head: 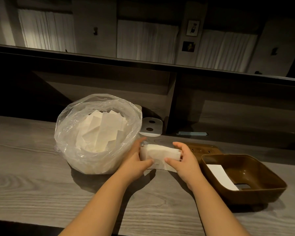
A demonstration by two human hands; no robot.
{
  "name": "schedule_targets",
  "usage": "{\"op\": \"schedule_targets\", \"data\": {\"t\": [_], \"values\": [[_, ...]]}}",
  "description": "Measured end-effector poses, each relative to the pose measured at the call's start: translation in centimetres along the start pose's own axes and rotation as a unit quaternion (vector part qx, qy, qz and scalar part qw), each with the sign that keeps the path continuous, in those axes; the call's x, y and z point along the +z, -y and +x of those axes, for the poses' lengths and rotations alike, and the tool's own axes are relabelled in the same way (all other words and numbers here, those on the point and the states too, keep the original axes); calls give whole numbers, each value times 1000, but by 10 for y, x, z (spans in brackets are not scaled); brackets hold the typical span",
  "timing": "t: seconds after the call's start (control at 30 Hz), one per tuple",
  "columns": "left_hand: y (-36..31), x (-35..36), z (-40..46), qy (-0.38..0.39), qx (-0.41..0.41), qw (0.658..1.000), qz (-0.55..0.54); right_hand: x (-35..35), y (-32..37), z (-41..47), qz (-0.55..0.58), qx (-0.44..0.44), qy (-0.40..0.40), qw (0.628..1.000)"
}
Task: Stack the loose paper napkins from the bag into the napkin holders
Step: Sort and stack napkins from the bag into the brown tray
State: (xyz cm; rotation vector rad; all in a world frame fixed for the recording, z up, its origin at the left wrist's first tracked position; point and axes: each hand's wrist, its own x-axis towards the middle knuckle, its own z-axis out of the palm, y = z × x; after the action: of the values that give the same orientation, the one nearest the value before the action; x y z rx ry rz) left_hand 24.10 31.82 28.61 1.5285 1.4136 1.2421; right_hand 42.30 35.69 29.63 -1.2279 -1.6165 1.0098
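Napkins (160, 153) in a small white stack sit between both hands, just above the worktop (32, 167), with one loose sheet trailing from the bottom onto the wood. The left hand (136, 160) grips the stack's left end, thumb on the near face and fingers (140, 141) curled round the far side. The right hand (186, 160) grips the right end the same way, thumb in front and fingers hooked over the top edge. Just left of the stack stands an open clear bag (99, 133), with more loose napkins heaped inside it. Just right lies a brown holder (243, 178) with a single white sheet on its floor. Behind the right hand, a flat brown lid (204, 149) lies on the worktop, touching the holder's far corner. Farther back stands a pale plate with two holes (151, 126).
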Motion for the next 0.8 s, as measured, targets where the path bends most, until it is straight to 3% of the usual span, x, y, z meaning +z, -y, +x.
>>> {"op": "schedule_targets", "data": {"t": [0.1,0.2,0.33,0.4,0.5,0.63,0.73,0.8], "values": [[-2,2,0,-14,-31,999,26,2,3,-1,-4,-9,9,1000],[-10,3,-2,-58,-34,995,-71,-1,8,-3,57,17,10,998],[-20,8,-5,-71,-27,970,-230,-7,17,-6,45,54,165,984],[-23,10,-6,-65,-35,961,-265,-5,21,-10,38,53,192,979],[-24,10,-3,-36,-69,931,-357,-3,22,-11,84,40,164,982],[-18,11,-7,124,-115,898,-406,1,25,-13,178,35,132,974],[-21,17,-7,117,-113,927,-337,5,24,-12,64,1,85,994],[-18,16,-3,106,-119,926,-342,6,22,-10,2,-33,40,999]]}}
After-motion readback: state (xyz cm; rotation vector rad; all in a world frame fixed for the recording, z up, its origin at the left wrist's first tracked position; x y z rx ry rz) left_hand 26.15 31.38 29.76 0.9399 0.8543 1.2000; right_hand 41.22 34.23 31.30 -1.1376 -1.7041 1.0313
